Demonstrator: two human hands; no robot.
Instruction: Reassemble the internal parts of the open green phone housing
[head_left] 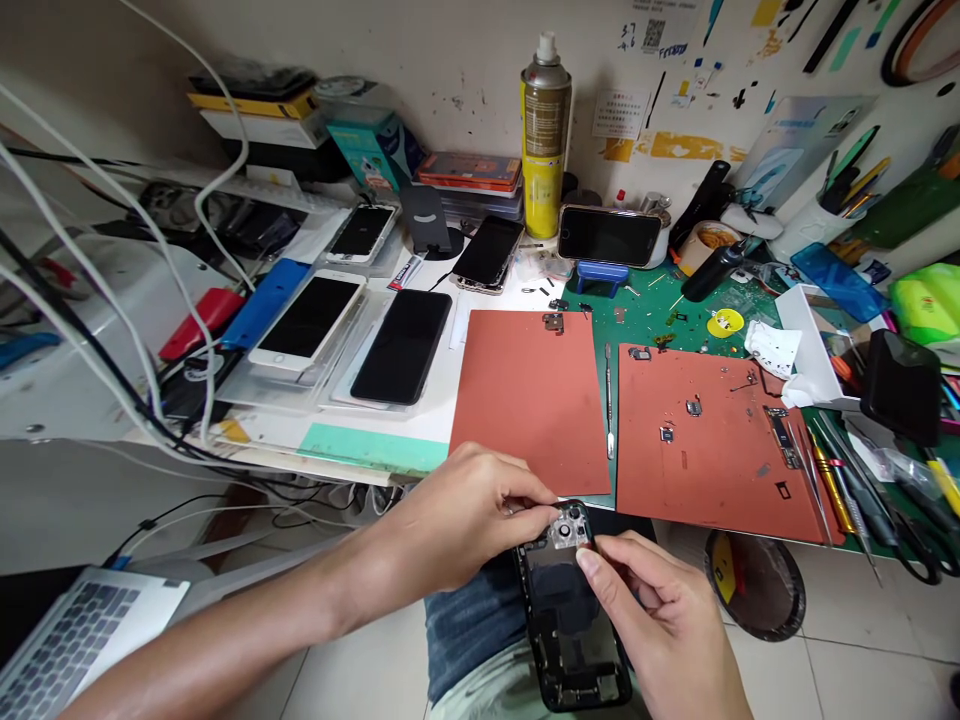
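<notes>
The opened phone casing is in front of the near edge of the surface, over the person's lap, with its inner side facing up. Its long axis runs away from the body towards the surface, the near end leaning a little to the right. The lens rings are at its far end, and both hands are at that end, one on each side, so neither is clearly nearer.

The left hand reaches in from the left, thumb and forefinger brought nearly together at the casing's far left corner, beside the lens rings; whether they pinch a small part or only the rim cannot be told. The right hand is partly closed on the casing's right edge, its thumb over the rim just below the lens rings and its other fingers bent.

Beyond the far end, a bare-topped red mat lies at the near edge of the surface. A thin metal tool separates it from a second mat with small parts on it.
</notes>
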